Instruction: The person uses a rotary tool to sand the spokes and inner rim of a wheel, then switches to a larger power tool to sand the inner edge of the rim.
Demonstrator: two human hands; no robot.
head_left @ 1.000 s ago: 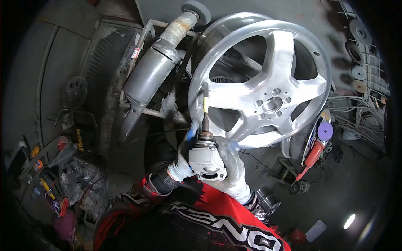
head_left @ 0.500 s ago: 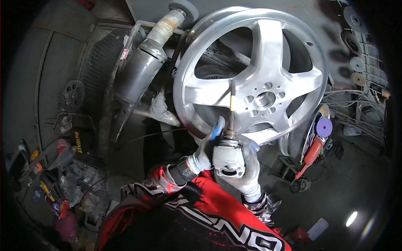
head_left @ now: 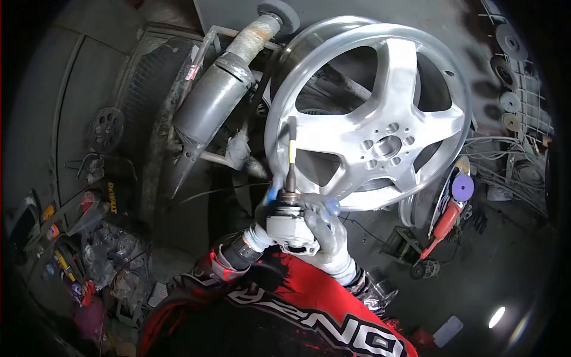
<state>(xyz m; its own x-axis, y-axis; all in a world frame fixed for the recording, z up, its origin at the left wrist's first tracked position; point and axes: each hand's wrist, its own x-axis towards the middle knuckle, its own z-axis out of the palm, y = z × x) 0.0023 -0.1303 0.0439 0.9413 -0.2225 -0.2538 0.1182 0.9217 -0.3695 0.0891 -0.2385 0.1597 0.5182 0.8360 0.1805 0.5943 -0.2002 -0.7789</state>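
A grinder with a pale metal head and a long thin spindle is gripped in both my gloved hands. My left hand closes round its left side, the blue-coated thumb up beside the neck. From the right, my right hand wraps the body, its fingers across the front near the spindle's base. The spindle's slim grey tip overlaps the outer end of the left spoke, near the rim edge. The bare silver alloy wheel stands tilted before me, its spokes brushed and shiny.
A large motor with a polishing disc stands left of the wheel on a metal frame. To the right, a red polisher with a purple pad leans near cables. Discs hang on a wire rack; bagged clutter lies at lower left.
My hands and the grinder have moved left, taking the tip from the spoke's inner part to its outer end. My right fingers now reach across the neck. The view has shifted slightly.
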